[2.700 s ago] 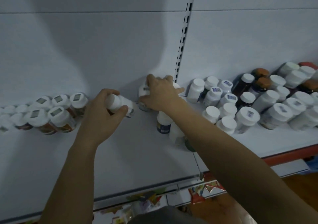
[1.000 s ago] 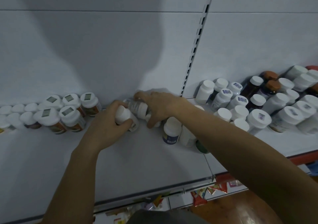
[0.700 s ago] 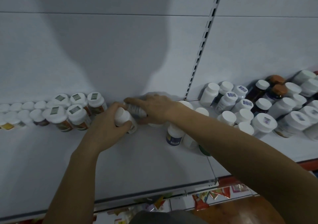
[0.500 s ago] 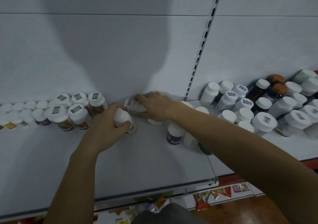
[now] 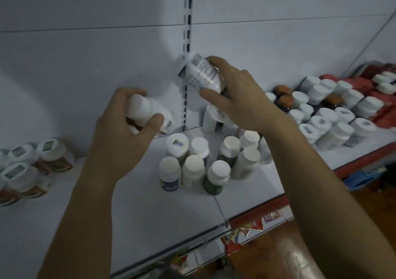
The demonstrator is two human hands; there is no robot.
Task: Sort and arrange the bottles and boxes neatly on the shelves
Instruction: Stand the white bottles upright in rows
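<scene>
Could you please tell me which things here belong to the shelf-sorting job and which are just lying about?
Job: white plastic bottle in left hand; white labelled bottle in right hand; white-capped bottles standing on white metal shelf.
Lying about: colourful foil packets below; blue object.

A white shelf is formed of two boards met at a seam. Beside the seam a cluster of white-capped bottles is stood upright, with a blue-labelled bottle and a green bottle at its near edge. At the left, brown bottles with stickered caps are grouped. On the right board, edged in red, many white bottles are packed together, dark brown-capped bottles are set behind them, and red packs are seen farthest right.
</scene>
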